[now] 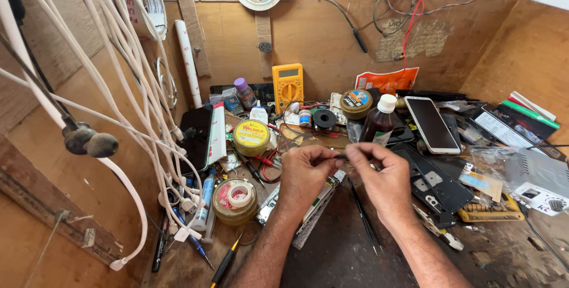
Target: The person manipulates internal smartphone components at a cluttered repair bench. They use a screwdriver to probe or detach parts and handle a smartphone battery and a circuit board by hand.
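Small dark part (341,157) pinched between both hands above a cluttered tabletop (332,252).

Left hand (305,172) and right hand (379,175) meet at centre frame; fingers of each are closed on the part, w/ thumb and forefinger tips nearly touching; the part is too small to identify. Below the hands lie black tweezers (364,217) and a flat dark mat. Left of the hands: a round yellow tin (251,137), a jar w/ a tape roll (235,200), and white cables (136,104) hanging across the view. Behind the hands: a brown bottle w/ white cap (379,122), a yellow multimeter (288,86), and a smartphone (431,124), screen up. Right of the hands: a black phone back cover (435,181).
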